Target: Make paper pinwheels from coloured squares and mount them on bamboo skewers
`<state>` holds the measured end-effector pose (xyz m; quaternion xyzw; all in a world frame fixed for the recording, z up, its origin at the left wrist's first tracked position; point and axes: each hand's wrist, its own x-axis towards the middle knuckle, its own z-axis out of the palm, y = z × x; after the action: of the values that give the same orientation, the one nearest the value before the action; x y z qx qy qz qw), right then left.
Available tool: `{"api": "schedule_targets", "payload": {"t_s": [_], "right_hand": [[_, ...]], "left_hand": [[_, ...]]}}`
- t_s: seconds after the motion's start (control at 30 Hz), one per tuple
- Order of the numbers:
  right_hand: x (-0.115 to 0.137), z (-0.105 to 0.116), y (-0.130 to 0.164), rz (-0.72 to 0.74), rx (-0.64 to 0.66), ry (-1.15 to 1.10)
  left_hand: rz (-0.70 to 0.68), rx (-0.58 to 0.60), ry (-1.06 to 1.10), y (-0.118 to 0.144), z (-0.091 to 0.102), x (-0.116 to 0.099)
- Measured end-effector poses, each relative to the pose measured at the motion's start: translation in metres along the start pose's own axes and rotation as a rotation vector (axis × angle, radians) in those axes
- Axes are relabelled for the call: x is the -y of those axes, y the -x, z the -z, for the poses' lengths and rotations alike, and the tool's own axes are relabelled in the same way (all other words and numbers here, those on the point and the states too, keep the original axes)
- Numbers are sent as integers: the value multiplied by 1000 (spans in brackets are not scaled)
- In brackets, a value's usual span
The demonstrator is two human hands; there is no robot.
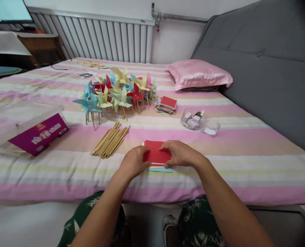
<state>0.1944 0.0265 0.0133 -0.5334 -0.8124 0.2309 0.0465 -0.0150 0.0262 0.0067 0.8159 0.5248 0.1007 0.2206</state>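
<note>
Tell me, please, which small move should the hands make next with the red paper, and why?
Probably lift the red sheet off the paper stack: the left hand and right hand already rest on its two edges, and it lies on top.

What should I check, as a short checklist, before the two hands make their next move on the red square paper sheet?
1. Both hands on the sheet: ok. The left hand and the right hand rest on the red square paper sheet.
2. Sheet lies flat on the small stack of coloured paper: ok.
3. Bundle of thin wooden sticks near the left hand: ok, apart from it.
4. Spare pile of coloured paper squares present: ok, behind.
5. Clear plastic dishes with small parts: contents cannot tell.
6. Finished paper pinwheels out of the way: ok.
</note>
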Motion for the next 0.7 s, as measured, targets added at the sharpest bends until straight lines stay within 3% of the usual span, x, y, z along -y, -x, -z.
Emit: {"api": "schedule_targets", "payload": {"t_s": [0.27,0.7], "right_hand": [[16,2,5,41,-21,52],[20,1,4,79,-29,74]], "left_hand": [[-105,-2,-31,-1,-1,2],[-138,-20,-23,2,3,2]]}}
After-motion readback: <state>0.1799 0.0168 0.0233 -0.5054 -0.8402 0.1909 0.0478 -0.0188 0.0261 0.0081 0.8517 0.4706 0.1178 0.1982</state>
